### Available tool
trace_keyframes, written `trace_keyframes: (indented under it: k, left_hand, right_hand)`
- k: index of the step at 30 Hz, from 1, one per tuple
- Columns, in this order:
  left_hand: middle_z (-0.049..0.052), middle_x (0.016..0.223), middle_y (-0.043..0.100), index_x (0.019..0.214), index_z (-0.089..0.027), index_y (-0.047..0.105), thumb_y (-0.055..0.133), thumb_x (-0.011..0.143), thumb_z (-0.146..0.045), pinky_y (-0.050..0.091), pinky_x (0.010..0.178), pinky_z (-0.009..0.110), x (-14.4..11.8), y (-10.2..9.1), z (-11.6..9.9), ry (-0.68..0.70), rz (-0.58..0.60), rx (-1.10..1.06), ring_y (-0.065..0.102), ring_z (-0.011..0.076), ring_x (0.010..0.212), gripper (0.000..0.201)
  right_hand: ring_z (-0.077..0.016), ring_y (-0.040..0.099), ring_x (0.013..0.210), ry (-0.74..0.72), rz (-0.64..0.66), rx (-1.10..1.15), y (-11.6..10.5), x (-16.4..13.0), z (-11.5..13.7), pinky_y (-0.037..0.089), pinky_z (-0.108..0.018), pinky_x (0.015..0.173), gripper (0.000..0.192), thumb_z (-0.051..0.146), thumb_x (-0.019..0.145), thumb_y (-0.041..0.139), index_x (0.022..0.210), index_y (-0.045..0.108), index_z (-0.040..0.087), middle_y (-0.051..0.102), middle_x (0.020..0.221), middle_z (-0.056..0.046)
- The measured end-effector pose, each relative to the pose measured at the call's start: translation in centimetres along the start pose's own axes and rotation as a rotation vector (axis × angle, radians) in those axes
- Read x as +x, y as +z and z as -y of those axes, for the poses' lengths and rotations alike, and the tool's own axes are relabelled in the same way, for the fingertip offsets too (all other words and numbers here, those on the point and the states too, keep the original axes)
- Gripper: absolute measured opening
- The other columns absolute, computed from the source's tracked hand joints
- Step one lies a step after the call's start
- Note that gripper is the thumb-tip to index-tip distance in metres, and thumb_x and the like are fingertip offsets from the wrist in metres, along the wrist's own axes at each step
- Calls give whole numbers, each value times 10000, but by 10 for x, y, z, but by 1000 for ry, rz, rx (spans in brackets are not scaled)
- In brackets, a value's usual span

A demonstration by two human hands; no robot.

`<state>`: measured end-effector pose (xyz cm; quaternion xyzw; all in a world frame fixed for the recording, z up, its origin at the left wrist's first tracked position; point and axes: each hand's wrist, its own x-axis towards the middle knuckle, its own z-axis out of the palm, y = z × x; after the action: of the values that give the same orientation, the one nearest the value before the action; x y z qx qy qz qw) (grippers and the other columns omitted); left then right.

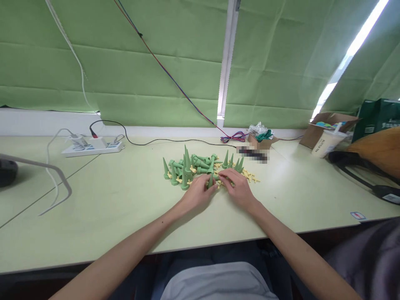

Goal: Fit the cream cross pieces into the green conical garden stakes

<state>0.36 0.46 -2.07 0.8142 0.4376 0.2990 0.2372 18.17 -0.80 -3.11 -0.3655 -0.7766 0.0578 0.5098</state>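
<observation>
A heap of green cone-shaped plastic spikes (193, 166) lies on the pale green table (125, 200), mixed with small yellow plastic pieces (251, 176). My left hand (198, 194) rests at the near edge of the heap, its fingers closed around one green spike (211, 180) that stands upright. My right hand (236, 187) is beside it, fingertips touching the same spot on the yellow pieces; what it pinches is hidden.
A white power strip (93, 147) with plugs and cables sits at the back left. An open cardboard box (261, 140), a larger box (328, 124), a drink cup (327, 143) and a black strap (359, 171) are on the right. A person's dark sleeve (378, 254) is at bottom right.
</observation>
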Motion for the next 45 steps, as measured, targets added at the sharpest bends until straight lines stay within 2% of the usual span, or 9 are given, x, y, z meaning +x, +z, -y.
trace_keyframes:
  k: [6,12,17,31,38,45]
  left_hand:
    - [1,680,557,756,-179,573,485,892,-362,334,584,276,1,-1,-1,12,-34,18,456,141,587,244]
    - [-22,668,535,850,-191,558,461,906,-416,309,514,245,4,-3,-2,-77,-90,-135,418,113,510,252]
    - [-34,651,481,885,-192,555,458,903,-449,284,477,231,4,-3,-3,-79,-120,-220,365,98,480,274]
    - [-39,632,473,882,-195,556,464,901,-463,258,446,227,3,-1,-2,-64,-123,-251,308,87,465,284]
    - [-16,701,533,890,-183,565,463,900,-473,282,450,226,3,-1,-2,-51,-127,-257,332,85,473,308]
    - [-24,673,510,887,-180,558,474,892,-487,268,439,227,3,-2,-4,-61,-128,-291,330,85,463,318]
  right_hand:
    - [-195,629,912,8,-12,-6,0,1,-1,512,-344,807,175,171,951,482,998,646,208,682,966,-66]
    - [-194,624,919,19,-32,12,-2,2,1,507,-345,812,189,172,953,478,1001,658,207,687,973,-67]
    - [-187,620,890,41,-65,27,-3,3,4,504,-329,777,173,180,950,488,985,655,212,672,959,-61]
    - [-183,621,860,48,-46,14,-2,2,2,501,-322,761,142,176,938,515,957,652,205,676,930,-59]
    - [-180,629,863,25,-13,46,-2,3,4,512,-316,773,148,183,934,526,930,674,199,672,910,-59]
    - [-183,647,873,35,16,94,-2,2,4,540,-322,758,194,214,944,512,978,703,221,686,966,-64]
